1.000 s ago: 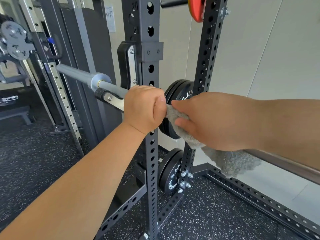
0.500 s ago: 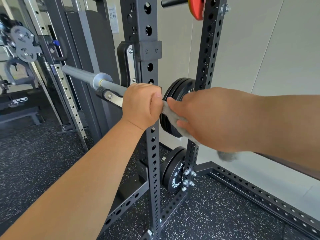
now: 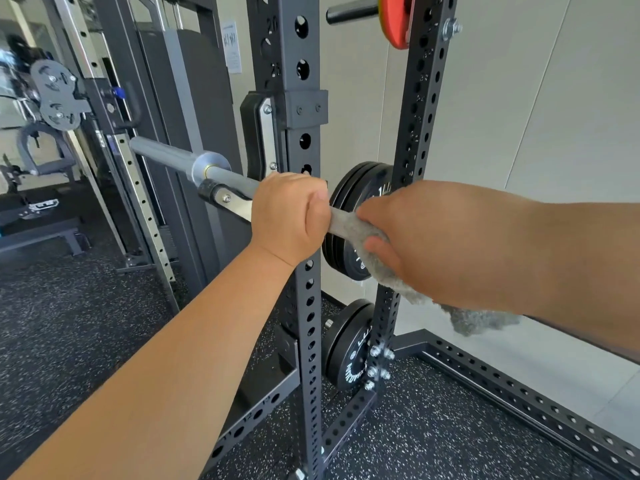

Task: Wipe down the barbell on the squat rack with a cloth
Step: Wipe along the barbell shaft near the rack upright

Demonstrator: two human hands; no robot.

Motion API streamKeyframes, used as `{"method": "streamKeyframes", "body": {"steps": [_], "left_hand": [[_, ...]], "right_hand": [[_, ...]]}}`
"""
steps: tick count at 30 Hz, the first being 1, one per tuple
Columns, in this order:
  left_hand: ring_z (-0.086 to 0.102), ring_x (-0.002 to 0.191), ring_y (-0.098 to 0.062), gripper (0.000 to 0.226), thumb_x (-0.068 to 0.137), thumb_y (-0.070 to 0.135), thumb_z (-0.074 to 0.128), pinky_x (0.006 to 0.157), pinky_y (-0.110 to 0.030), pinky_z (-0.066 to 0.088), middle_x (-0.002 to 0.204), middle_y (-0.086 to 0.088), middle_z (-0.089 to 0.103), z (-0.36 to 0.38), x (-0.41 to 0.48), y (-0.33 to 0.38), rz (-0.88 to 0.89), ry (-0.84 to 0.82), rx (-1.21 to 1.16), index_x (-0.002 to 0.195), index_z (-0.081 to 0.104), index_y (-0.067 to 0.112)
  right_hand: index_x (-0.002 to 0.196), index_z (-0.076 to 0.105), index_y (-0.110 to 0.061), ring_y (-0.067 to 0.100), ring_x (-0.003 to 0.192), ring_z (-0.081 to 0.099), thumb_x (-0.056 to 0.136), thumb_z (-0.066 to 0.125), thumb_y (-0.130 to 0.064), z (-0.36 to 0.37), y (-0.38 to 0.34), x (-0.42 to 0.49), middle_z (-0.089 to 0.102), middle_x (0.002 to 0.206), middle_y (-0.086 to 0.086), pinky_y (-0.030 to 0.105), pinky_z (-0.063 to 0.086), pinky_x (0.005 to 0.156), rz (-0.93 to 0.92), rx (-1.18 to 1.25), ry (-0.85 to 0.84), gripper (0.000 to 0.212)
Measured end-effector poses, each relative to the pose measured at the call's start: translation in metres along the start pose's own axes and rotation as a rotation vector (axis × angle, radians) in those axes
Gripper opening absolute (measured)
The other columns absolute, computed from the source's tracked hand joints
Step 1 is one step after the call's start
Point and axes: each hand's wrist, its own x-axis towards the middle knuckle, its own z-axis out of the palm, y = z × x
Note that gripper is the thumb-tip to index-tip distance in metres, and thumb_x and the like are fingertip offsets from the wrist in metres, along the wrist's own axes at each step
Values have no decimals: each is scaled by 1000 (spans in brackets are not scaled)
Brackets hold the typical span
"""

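Barbell (image 3: 232, 178) rests on the squat rack (image 3: 304, 306); left hand (image 3: 289, 216) curls round its shaft, right hand (image 3: 426, 244) clutches a grey cloth (image 3: 349, 228) wrapped over that shaft. Wiping seems midway, the outer sleeve (image 3: 162, 152) probably left

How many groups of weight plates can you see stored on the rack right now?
3: a red plate at the top, a black stack at mid-height, and a second black stack near the floor. Others may sit out of frame.

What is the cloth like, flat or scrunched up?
Scrunched up: the cloth is bunched round the barbell in the right hand, one end dangling.
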Motion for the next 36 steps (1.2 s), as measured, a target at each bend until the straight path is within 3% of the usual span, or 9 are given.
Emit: {"method": "streamKeyframes", "body": {"steps": [3,7,12,15,18,20,28,33,36], "left_hand": [[37,49,-22,45,96,27,30,55,-35,28,52,1,39,1,-1,-4,36,20,-26,56,46,13],[34,50,-19,38,95,27,32,54,-36,28,54,8,34,-2,2,-1,50,10,-65,58,39,22],[40,56,-20,34,93,30,34,56,-36,34,54,5,37,-22,10,-2,64,-307,-75,60,36,23],[47,68,-15,53,100,47,28,62,-37,39,63,1,47,-36,36,-21,40,-451,57,58,44,18],[53,68,-19,66,97,58,24,67,-39,44,66,-4,55,-39,56,-41,-17,-504,182,58,55,14],[58,65,-29,67,93,58,26,69,-43,48,66,-14,59,-32,48,-44,-143,-582,63,65,60,8],[48,61,-32,38,79,33,29,60,-53,46,56,-10,47,-23,34,-44,-155,-363,-104,58,47,9],[44,56,-32,33,78,30,29,53,-46,39,53,-7,42,-22,26,-40,-190,-237,-166,56,44,10],[44,57,-32,31,79,30,29,53,-48,41,54,-7,42,-22,27,-39,-193,-235,-149,57,43,12]], "right_hand": [[120,62,-12,19,82,53,105,39,-31,0,1,25,59,95,2,27,39,71,52,76,-54,34],[128,59,-18,20,87,59,104,40,-34,2,5,23,67,104,2,27,37,70,47,160,-6,34],[144,27,-60,-2,56,55,98,36,-59,-4,19,-6,57,64,-18,15,34,51,50,274,-58,47],[139,23,-69,-9,57,58,96,38,-62,-2,22,1,66,72,-19,13,38,47,66,359,-55,46],[134,32,-64,-2,66,63,96,37,-61,0,20,6,69,84,-14,17,48,56,50,370,-5,38],[129,40,-54,2,68,64,97,35,-59,1,18,8,70,85,-11,23,54,63,41,369,-9,32],[135,44,-35,11,93,65,104,28,-49,-1,9,22,68,107,-6,33,53,86,12,298,-93,38],[128,50,-17,8,69,42,107,34,-34,-8,-1,42,53,88,-6,16,33,56,26,161,-160,31],[129,49,-13,8,74,36,109,30,-29,-3,-12,60,44,90,-5,15,29,65,19,125,-162,32]]}}
